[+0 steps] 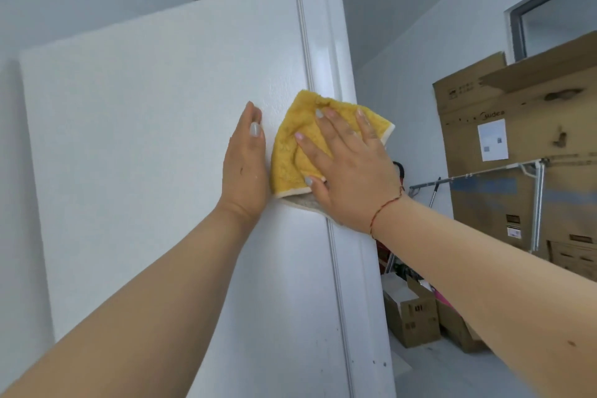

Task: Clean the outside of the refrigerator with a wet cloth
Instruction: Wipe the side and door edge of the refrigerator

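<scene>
The white refrigerator (155, 139) fills the left and middle of the view, seen from its side, with the door edge and seal running down the centre. A yellow cloth (290, 152) lies flat against the side panel near the door seam. My right hand (349, 168) presses on the cloth with straight, spread fingers. My left hand (245, 165) rests flat on the panel just left of the cloth, its edge touching the cloth.
Large cardboard boxes (517, 139) stand against the right wall under a window (555, 10). A metal rack (536, 197) leans in front of them. Smaller open boxes (410, 317) sit on the floor right of the refrigerator.
</scene>
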### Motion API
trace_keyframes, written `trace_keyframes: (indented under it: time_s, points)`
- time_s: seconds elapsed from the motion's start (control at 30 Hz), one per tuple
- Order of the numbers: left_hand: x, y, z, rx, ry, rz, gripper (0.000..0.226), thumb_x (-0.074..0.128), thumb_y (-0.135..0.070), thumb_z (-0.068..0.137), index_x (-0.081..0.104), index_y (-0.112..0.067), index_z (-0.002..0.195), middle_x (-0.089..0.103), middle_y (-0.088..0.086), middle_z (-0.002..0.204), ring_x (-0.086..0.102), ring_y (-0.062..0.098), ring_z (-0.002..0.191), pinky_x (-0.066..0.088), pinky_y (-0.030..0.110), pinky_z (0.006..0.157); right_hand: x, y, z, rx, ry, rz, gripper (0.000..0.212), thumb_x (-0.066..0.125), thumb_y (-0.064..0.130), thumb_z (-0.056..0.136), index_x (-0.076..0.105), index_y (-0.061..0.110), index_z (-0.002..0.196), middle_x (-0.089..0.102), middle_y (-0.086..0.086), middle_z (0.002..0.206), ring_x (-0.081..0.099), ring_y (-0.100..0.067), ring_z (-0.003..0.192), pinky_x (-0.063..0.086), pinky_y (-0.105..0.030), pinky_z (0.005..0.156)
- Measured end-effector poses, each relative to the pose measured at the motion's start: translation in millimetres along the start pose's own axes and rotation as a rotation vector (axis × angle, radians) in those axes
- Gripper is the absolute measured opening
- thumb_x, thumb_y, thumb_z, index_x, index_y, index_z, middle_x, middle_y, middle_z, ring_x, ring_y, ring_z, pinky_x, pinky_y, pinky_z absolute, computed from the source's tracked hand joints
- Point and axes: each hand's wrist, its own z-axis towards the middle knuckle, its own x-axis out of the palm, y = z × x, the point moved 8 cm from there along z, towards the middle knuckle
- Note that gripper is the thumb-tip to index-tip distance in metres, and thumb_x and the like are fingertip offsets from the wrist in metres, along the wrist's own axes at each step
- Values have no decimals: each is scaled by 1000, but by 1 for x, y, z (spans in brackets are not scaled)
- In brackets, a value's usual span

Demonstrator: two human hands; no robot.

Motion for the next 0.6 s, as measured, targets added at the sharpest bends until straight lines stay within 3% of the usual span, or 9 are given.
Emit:
trace_keyframes:
  time_s: [0.17, 0.37, 0.6]
  points:
    - [9, -3, -24, 27, 2, 119, 66, 24, -53, 95, 32, -18, 150, 32, -6, 156, 26, 8, 145, 18, 39, 122, 9, 21, -50, -70, 25, 8, 60, 40, 44, 91, 40, 17, 144, 32, -21, 151, 27, -35, 142, 13, -57, 115]
    - [21, -2, -66, -15, 100, 109, 55, 25, -44, 100, 39, -19, 148, 39, -8, 153, 31, -1, 139, 21, 27, 119, 22, 50, -118, -131, 64, 14, 61, 45, 42, 92, 36, 16, 146, 27, -23, 152, 22, -36, 143, 12, -56, 116]
    - [22, 20, -112, -66, 163, 198, 52, 23, -40, 102, 42, -20, 146, 36, -6, 155, 23, 5, 145, 12, 38, 122, 41, 86, -202, -166, 150, 44, 61, 46, 41, 93, 35, 17, 147, 24, -20, 154, 21, -35, 144, 11, -52, 117]
